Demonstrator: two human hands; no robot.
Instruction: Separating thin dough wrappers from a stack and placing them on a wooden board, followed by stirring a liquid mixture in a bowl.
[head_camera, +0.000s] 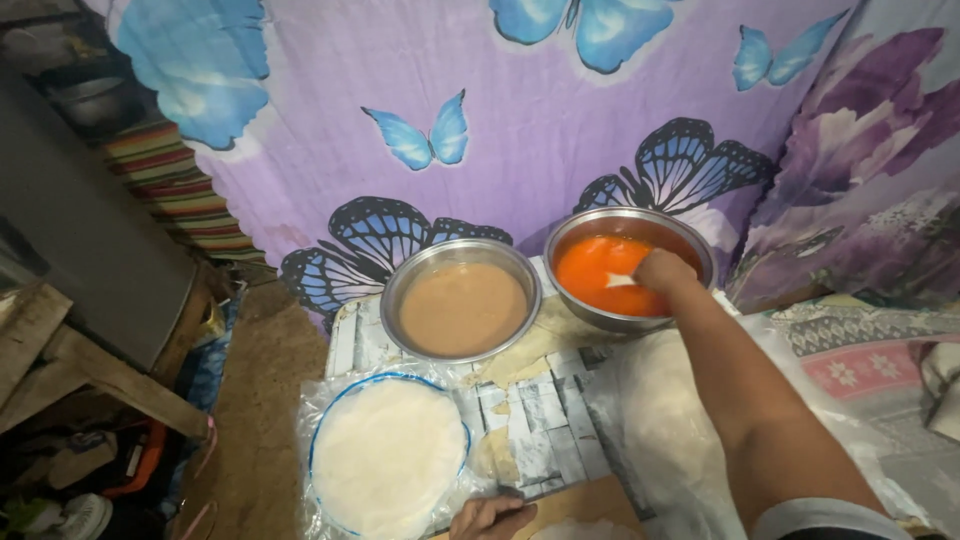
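Note:
My right hand (662, 272) reaches over the right steel bowl (628, 322) filled with orange-red sauce (595, 270) and grips a white utensil (622, 281) whose tip dips into the sauce. To its left stands a second steel bowl (400, 290) holding a smooth brown paste (462, 308). My left hand (490, 517) rests at the bottom edge on a wooden board, beside a round stack of thin white wrappers (385, 455) in clear plastic. Its fingers are apart and hold nothing.
The bowls stand on a low slatted white crate (535, 435). A butterfly-print cloth (520, 120) hangs behind. Clear plastic sheeting (650, 410) lies under my right arm. Wooden planks and clutter (70, 400) sit at the left, with a dirt floor (265, 390) between.

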